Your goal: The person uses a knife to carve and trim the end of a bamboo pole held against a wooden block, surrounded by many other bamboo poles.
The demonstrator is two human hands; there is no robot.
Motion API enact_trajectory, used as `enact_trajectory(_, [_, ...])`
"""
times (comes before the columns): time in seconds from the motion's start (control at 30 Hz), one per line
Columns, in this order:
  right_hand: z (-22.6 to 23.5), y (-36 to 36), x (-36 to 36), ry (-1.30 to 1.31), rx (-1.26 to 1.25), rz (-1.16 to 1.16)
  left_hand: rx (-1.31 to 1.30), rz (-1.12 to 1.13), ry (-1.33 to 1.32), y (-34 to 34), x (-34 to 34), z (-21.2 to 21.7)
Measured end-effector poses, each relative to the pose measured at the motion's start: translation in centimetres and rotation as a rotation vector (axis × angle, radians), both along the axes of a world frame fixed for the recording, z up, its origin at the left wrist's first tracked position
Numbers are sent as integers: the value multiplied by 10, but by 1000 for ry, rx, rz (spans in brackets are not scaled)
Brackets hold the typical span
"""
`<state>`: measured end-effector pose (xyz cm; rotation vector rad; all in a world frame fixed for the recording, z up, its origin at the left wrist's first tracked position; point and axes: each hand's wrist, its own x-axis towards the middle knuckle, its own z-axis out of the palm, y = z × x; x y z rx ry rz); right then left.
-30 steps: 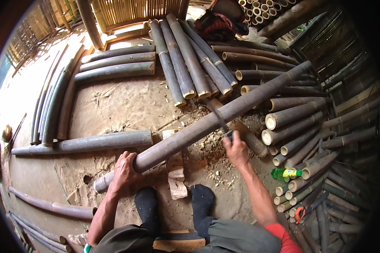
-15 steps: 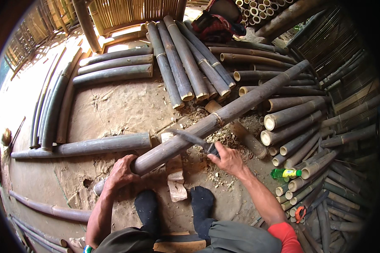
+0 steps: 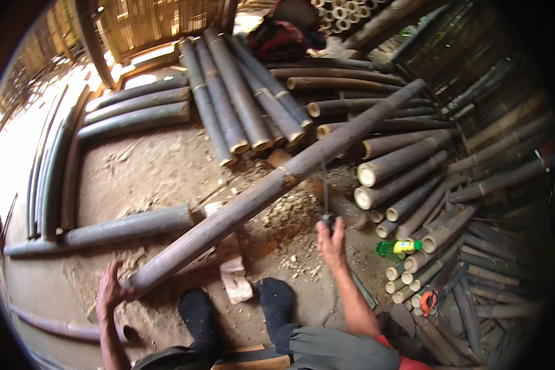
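A long bamboo pole [image 3: 277, 182] lies slanted across the dirt floor [image 3: 154, 172], its far end resting up on the stacked poles [image 3: 407, 160] at the right side and its near end low by the person's feet, so the middle stands clear of the ground for working. The left hand [image 3: 109, 290] cups that near end, fingers wrapped against it, which looks meant to keep the pole from rolling. The right hand [image 3: 332, 242] is clenched on the handle of a knife [image 3: 325, 188] whose thin blade stands up against the pole's side near a node. A wooden block [image 3: 231, 271] sits beneath the pole among chips and shavings. A green bottle [image 3: 401, 247] lies beside the cut pole ends on the right.
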<state>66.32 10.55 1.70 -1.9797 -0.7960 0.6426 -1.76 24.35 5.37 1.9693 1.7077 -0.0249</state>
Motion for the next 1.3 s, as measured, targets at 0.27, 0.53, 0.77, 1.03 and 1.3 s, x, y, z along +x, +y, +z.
enact_trajectory(0.27, [9,-21,-18,102,-27,-13,151,-44,106,-35,35,-12])
enact_trajectory(0.53, [45,-21,-35,207,30,32,93,96,37,-43,18,10])
enact_trajectory(0.77, [70,-7,-55,76,146,105,97,77,-326,-6,133,87])
enact_trajectory(1.03, [64,4,-69,86,168,27,39,-69,-681,30,319,110])
enact_trajectory(1.3, [92,8,-86,410,160,16,-245,-194,-969,50,320,84])
